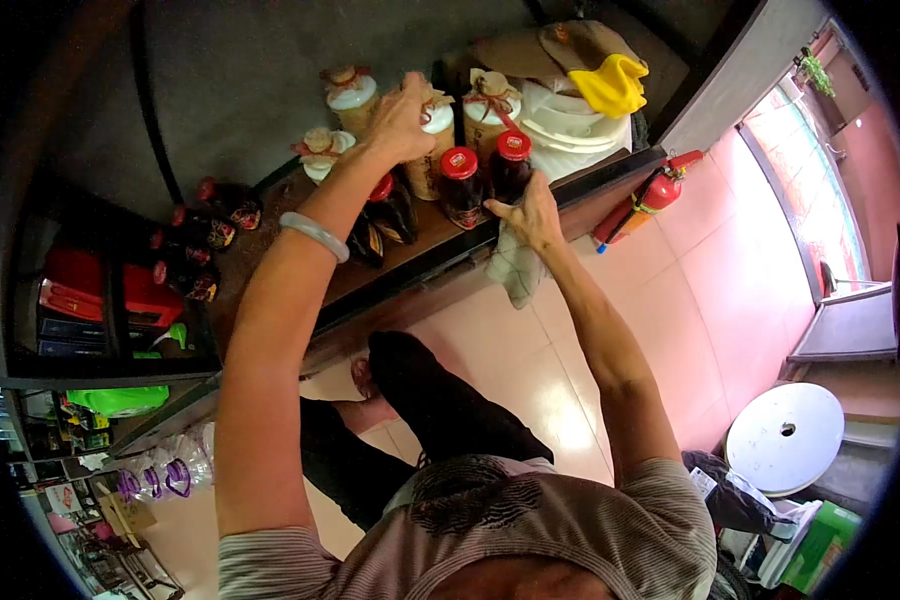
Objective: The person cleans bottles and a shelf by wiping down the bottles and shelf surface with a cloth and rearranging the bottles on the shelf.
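Observation:
On a dark wooden shelf stand several jars with white lids, paper tops and red ribbons. My left hand (402, 122) reaches among them, its fingers at the paper top of one ribboned jar (438, 125); the fingertips are partly hidden. My right hand (532, 215) is at the shelf's front edge, beside a dark jar with a red lid (513, 160), with a pale cloth (515, 265) hanging beneath the hand. Another red-lidded jar (460, 185) stands just left of it. Dark glossy objects (392, 212) lie by a further red lid under my left forearm.
White tubs (575, 130) with a yellow cloth (612, 86) are at the shelf's right end. A red fire extinguisher (655, 198) stands beyond the edge. Dark red-capped jars (205, 228) sit at the left. A round white disc (785, 440) is at the lower right.

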Motion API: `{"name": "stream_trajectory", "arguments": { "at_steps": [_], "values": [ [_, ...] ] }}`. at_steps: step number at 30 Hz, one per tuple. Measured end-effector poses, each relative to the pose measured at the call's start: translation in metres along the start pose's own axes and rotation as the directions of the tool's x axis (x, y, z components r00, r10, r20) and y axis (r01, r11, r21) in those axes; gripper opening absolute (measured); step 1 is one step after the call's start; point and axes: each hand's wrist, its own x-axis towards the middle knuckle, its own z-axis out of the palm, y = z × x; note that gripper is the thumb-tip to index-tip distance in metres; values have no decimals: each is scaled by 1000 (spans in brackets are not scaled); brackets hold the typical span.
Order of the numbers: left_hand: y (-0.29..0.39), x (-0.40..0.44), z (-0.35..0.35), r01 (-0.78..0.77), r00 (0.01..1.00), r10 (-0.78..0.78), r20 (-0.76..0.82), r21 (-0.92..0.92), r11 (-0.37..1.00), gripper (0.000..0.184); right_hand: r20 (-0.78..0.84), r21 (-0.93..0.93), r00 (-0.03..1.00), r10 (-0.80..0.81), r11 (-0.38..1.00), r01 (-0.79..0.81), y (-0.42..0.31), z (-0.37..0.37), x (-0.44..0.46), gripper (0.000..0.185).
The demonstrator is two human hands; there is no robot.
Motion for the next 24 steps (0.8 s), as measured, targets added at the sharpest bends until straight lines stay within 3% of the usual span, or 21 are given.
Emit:
{"name": "stream_trajectory", "arguments": {
  "at_steps": [2, 7, 10, 13, 16, 17, 20, 23, 24],
  "values": [
    [-12, 8, 11, -45, 994, 48, -102, 35, 998, 81, -9, -23, 999, -52, 998, 52, 3, 3, 4, 71],
    [-16, 24, 21, -20, 975, 39, -218, 89, 996, 78, 23, 7, 1000, 13, 1000, -14, -4, 1, 5, 66],
    [-12, 33, 19, 28, 991, -28, -132, -5, 1000, 77, 27, 21, 999, -47, 999, 46, -4, -3, 6, 67],
    [-9, 39, 23, 67, 984, -49, -171, 98, 993, 80, 35, 45, 997, -75, 996, 73, -2, -2, 10, 69],
    [-14, 39, 22, 24, 994, -24, -108, 1, 1000, 75, 16, 65, 994, -104, 993, 102, 8, 6, 15, 74],
    [-16, 36, 25, 38, 992, -35, -125, 29, 999, 80, 4, 71, 993, -120, 990, 120, 12, 9, 17, 76],
    [-23, 24, 22, -71, 977, 89, -195, 97, 993, 90, 12, -26, 1000, 18, 1000, -18, -1, 4, 15, 87],
    [-30, 6, 10, -140, 932, 177, -316, 135, 981, 75, -36, -55, 999, 17, 998, -19, -8, 2, 9, 100],
    [-25, -6, -1, -130, 959, 162, -234, 146, 981, 68, -47, -64, 999, 22, 998, -25, -10, 0, 4, 101]
  ]
}}
